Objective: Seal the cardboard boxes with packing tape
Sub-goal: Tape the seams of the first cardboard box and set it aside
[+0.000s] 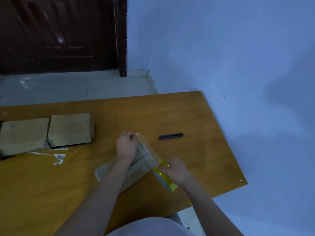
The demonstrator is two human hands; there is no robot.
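A cardboard box (136, 169) lies on the wooden table (187, 116) in front of me, partly hidden under my left forearm. My right hand (175, 170) grips a yellow roll of packing tape (166, 179) at the box's near right corner. A clear strip of tape (148, 147) stretches from the roll up and to the left above the box. My left hand (127, 145) pinches the strip's free end at the box's far side.
Two more cardboard boxes (70, 130) (23, 133) sit side by side at the table's left. A dark utility knife (171, 136) lies right of my hands. Torn tape scraps (58, 157) stick to the table near the boxes. A blue wall borders the table's right edge.
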